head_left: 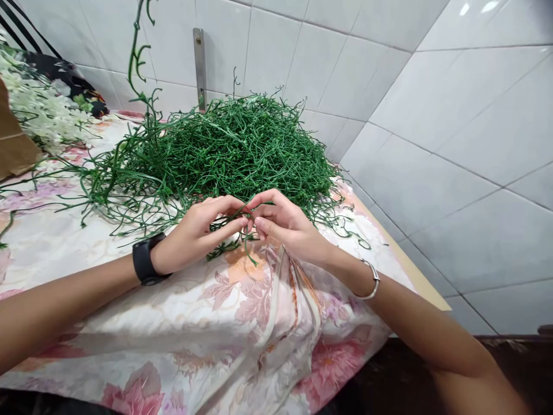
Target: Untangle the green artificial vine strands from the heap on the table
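- Fingers (231, 225) of the left hand (194, 233) curl inward, tips pinching a thin green sprig (242, 222); a black watch (144, 259) sits on that wrist
- right hand (283, 225) meets it fingertip to fingertip, thumb and forefinger pinched on the same sprig; a silver bangle (371, 279) circles its wrist
- sprig lies just in front of the green stem pile (233, 150), above the floral cloth (194, 311)
- white flowers (38, 109) lie far left; tiled wall (432, 115) behind and right

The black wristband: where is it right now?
In the head view, left of centre, the black wristband circles the left hand's wrist, above the floral cloth.
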Motion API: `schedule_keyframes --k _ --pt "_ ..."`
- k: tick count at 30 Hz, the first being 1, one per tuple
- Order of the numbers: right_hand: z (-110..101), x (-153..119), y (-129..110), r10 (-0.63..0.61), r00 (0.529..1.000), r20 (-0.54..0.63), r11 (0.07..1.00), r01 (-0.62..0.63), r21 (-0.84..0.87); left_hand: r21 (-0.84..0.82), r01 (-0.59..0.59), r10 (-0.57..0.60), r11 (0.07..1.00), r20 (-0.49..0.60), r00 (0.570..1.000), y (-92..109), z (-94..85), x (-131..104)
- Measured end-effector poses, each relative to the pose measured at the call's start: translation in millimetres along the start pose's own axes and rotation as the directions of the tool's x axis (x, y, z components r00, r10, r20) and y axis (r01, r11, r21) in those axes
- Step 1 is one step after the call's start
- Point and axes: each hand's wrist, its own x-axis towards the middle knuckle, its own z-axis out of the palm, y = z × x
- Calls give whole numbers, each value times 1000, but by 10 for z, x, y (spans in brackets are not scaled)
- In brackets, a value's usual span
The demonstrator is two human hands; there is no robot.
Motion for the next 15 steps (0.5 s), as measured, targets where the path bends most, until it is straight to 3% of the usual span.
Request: schedule_keyframes --k 3,7,11,15 --pt "29 -11 -27 -6 1000 -7 998 6 -65 11 18 -17 1000 -34 999 -5 7 -11" --pt "85 -46 -35 -93 996 -7 936 85 -342 10 25 -25 1000 -56 998 -5 15 -15" --pt "125 -73 34 -240 971 -15 761 179 -624 31 16 -14 999 -58 998 -13 25 -14" --pt "139 -77 93 -414 910 11 496 236 -835 61 -2 6 998 -58 998 -13 30 -22"
